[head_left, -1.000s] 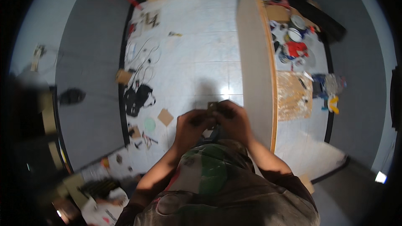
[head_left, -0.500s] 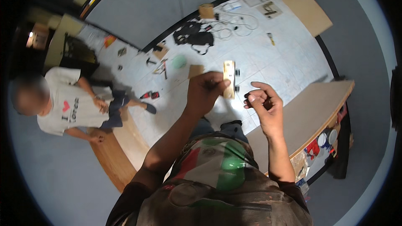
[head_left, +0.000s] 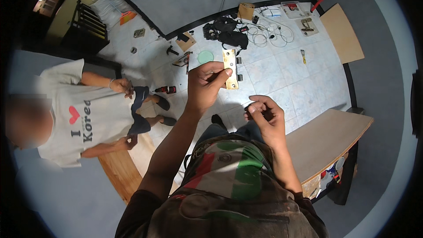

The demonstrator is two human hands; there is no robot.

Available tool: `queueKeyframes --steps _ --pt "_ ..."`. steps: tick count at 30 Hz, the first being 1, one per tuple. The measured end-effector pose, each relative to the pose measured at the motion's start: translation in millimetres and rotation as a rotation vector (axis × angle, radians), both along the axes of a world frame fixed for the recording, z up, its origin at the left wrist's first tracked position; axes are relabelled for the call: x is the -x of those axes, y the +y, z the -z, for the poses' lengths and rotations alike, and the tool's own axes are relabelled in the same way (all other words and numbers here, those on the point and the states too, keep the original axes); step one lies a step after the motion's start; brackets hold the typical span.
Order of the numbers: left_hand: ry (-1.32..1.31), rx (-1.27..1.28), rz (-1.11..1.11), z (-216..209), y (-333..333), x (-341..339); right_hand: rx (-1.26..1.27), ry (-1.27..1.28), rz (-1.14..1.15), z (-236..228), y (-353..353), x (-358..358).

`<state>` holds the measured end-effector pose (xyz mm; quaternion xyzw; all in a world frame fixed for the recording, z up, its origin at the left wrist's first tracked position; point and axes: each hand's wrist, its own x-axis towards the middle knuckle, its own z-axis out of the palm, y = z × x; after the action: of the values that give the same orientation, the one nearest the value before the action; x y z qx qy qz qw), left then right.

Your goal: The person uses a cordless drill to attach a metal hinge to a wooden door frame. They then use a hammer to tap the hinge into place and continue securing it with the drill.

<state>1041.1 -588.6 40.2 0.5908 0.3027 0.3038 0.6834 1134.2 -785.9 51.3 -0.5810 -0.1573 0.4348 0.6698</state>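
Now my left hand [head_left: 204, 89] alone pinches the brass-coloured metal plate [head_left: 231, 63], just above frame centre. Right hand [head_left: 269, 118], up against it a second ago, sits apart, fingers curled; can't tell if it's holding anything. Plate's face is exposed.

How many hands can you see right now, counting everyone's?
4: the left hand pinching a metal plate; the right hand, lower in view; a co-worker's upper hand near the dark shorts; the co-worker's lower hand by the wooden board. None seem hidden.
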Motion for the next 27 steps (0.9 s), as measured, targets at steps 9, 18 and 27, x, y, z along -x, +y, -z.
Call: queueKeyframes --steps 9,18,27 --pt "-0.102 0.013 0.08 -7.3 29.5 -69.1 -0.115 0.06 0.04 6.8 74.1 -52.6" --pt "-0.078 -0.025 -0.001 -38.8 68.4 -208.0 -0.225 -0.069 0.074 -5.2 138.0 -198.5" --pt "-0.465 0.531 -0.287 -55.4 58.7 -270.9 -0.16 -0.696 -0.304 -97.0 206.0 -325.8"
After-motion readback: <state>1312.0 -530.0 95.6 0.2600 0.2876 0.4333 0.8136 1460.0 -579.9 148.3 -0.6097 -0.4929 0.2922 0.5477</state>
